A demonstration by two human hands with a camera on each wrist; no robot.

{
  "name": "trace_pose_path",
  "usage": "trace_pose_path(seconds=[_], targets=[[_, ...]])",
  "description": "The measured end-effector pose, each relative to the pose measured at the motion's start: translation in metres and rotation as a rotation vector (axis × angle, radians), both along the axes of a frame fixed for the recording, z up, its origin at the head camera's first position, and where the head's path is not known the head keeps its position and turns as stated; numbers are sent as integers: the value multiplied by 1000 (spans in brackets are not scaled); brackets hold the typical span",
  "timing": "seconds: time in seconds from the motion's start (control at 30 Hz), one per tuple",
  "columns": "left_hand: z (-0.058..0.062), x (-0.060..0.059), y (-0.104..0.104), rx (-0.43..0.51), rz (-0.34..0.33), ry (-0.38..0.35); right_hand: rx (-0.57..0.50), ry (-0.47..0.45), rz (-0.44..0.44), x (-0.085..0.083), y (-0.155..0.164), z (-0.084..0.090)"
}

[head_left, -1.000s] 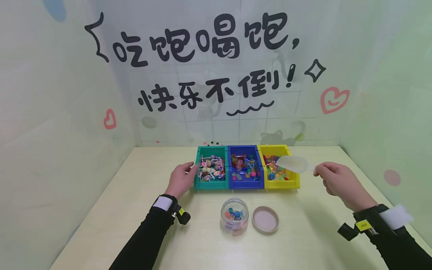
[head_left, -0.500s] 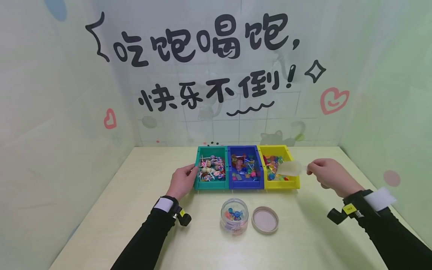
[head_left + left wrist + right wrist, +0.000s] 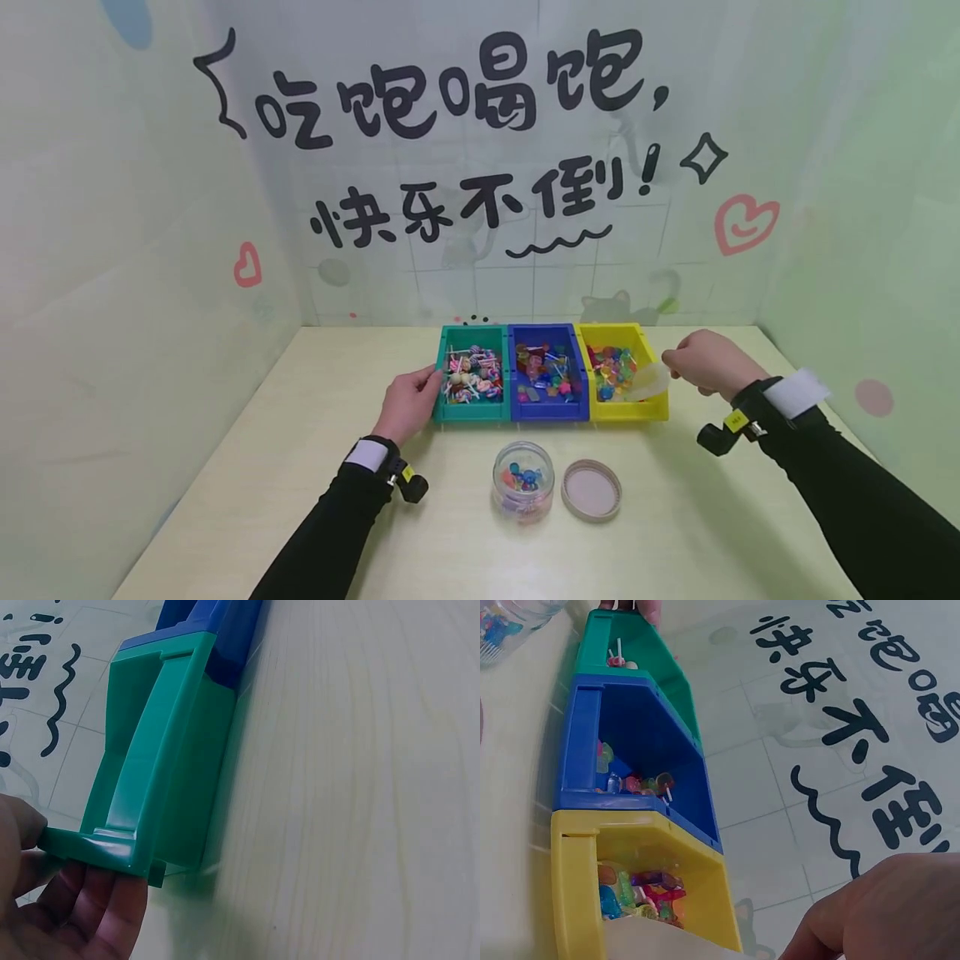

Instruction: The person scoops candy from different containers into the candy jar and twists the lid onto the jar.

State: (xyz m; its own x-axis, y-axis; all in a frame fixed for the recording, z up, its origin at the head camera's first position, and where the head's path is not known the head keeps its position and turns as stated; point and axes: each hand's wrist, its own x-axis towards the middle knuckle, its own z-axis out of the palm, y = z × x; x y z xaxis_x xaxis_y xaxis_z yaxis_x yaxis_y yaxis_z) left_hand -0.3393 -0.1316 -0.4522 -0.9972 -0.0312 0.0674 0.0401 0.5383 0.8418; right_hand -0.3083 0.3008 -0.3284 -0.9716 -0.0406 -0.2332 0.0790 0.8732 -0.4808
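Three candy bins braced and scooped, jar standing open in front.

Surface [image 3: 300,467]: pale wood, carrying all items. Green bin [image 3: 471,373], blue bin [image 3: 547,372], yellow bin [image 3: 626,371]: joined in a row, open tops up for access. Left hand [image 3: 408,402]: fingers pinch the green bin's outer lip, apparently steadying the row. Right hand [image 3: 701,360]: fingers closed on the handle of a translucent scoop [image 3: 649,382], its bowl tipped down into the yellow bin's candies; a second earlier the scoop hovered level above that bin, and the hand has since moved inward and lowered. Jar [image 3: 522,481]: upright, uncovered, some candies inside, near the bins. Lid [image 3: 591,489]: flat just beside the jar, unmoved.
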Motion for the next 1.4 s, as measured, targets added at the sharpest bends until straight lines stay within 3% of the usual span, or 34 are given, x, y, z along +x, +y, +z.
trace_pose_path(seconds=[0.23,0.43,0.57,0.73,0.97,1.23,1.4], targets=[[-3,-1,-3,-16,-11,27,61,-30,20,-9,-10,11],[1,2,-3,-16,-21,28,-41,-51,-16,-8,-9,6],[1,1,-3,-11,-19,10,-163,-73,-49,-5,-2,-8],[-1,-1,-2,-7,-20,5,-299,-45,-104,3,0,-39],[1,-1,-3,-1,-24,-22,-421,-4,-180,11,-19,-70],[2,0,-3,-10,-33,-41,-472,-31,-259,8,-35,-94],[3,0,-4,-5,-41,-46,-457,29,-251,2,-42,-98]])
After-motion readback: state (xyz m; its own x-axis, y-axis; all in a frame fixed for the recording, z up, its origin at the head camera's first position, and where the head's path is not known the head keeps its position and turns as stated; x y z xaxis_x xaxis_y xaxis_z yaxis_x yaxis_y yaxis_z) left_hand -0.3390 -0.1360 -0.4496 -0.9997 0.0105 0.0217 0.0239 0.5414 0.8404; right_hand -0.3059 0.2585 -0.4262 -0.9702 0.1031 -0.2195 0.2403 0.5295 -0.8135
